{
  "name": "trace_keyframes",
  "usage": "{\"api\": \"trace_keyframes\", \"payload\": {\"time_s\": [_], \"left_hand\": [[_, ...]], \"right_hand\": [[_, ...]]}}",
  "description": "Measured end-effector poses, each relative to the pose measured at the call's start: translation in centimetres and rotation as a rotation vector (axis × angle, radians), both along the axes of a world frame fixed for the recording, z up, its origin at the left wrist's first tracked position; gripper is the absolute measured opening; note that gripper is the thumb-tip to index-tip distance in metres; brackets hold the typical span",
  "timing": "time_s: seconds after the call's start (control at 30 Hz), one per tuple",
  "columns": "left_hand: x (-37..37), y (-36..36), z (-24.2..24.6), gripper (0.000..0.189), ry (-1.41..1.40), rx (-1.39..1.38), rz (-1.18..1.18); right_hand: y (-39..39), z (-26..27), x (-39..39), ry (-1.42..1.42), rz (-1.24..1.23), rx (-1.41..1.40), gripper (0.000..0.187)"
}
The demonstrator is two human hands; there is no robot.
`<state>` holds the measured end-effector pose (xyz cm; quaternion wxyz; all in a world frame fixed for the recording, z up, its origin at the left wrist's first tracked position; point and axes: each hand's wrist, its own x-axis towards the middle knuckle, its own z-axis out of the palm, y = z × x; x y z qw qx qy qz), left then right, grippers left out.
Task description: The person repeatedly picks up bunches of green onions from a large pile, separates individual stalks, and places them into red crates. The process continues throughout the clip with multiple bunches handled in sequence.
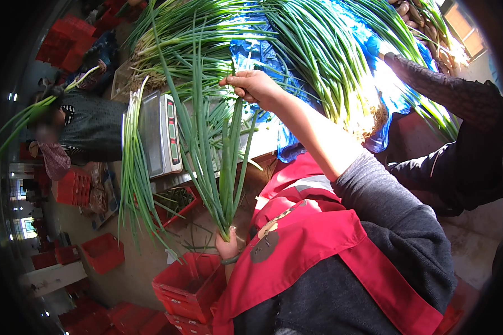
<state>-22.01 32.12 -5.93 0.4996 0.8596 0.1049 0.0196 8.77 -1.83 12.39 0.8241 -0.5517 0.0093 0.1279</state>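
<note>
Low in front of my red apron, my left hand (227, 245) grips a bunch of green onions (224, 197) near its lower end. The long leaves fan upward, and the roots are hidden from this angle. Higher up, my right hand (253, 88) has its fingers closed around the upper part of one leaf. Left of the bunch, a digital weighing scale (153, 134) stands at the table's edge. More green onions (130, 138) lie along its far left side, their leaves hanging down.
Heaps of green onions (318, 58) cover the table on blue plastic sheeting (291, 138). A co-worker's sleeved arm (440, 88) reaches in at right; another person (92, 121) works beyond the scale. Red crates (188, 289) stand below, one holding green trimmings (176, 201).
</note>
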Motion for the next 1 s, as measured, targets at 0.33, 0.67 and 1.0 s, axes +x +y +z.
{"api": "trace_keyframes", "payload": {"time_s": [0.33, 0.67, 1.0], "left_hand": [[-0.3, 0.5, 1.3, 0.03, -0.064, 0.229, -0.016], [-0.2, 0.3, 2.4, 0.035, -0.052, 0.299, -0.027], [-0.1, 0.2, 2.7, 0.032, -0.106, 0.344, -0.062]], "right_hand": [[0.2, 2.6, -1.8, -0.225, -0.27, -0.193, 0.033], [2.1, 1.8, -4.9, -0.048, 0.109, -0.293, 0.023], [2.4, 2.2, -5.9, -0.114, 0.179, -0.281, 0.023]]}}
